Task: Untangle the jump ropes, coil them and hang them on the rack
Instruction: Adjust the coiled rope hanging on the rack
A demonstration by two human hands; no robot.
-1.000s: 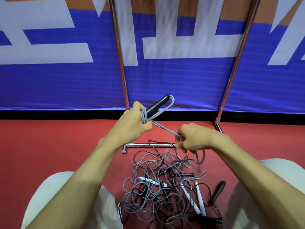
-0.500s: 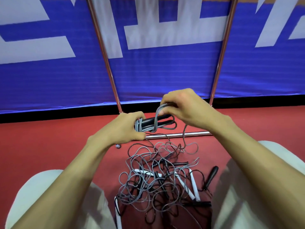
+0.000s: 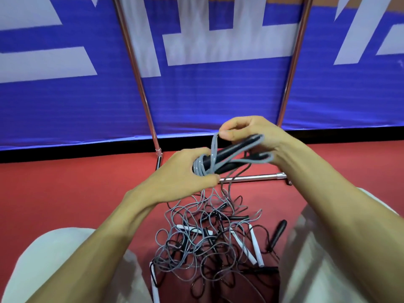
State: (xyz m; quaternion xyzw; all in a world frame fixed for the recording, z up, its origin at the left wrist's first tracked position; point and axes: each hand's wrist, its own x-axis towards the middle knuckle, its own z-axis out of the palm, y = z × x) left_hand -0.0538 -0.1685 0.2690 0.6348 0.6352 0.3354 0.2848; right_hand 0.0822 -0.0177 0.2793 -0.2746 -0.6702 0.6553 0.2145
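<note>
Item: grey rope (image 3: 200, 169). My left hand (image 3: 175, 174) clamps coils to handle (image 3: 231, 150); right hand (image 3: 253, 130), one o'clock, pinches loop for wrapping.

Forearms reach forward, left hand (image 3: 185, 171) gripping the jump rope (image 3: 228, 152), right hand (image 3: 251, 133) pinching its loop.

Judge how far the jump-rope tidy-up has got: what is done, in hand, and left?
Done: no rope hangs on the visible rack poles. In hand: the left hand grips a black handle with grey rope wound round it; the right hand pinches a loop of that rope. Left: the tangled pile needs untangling, coiling and hanging.
</note>
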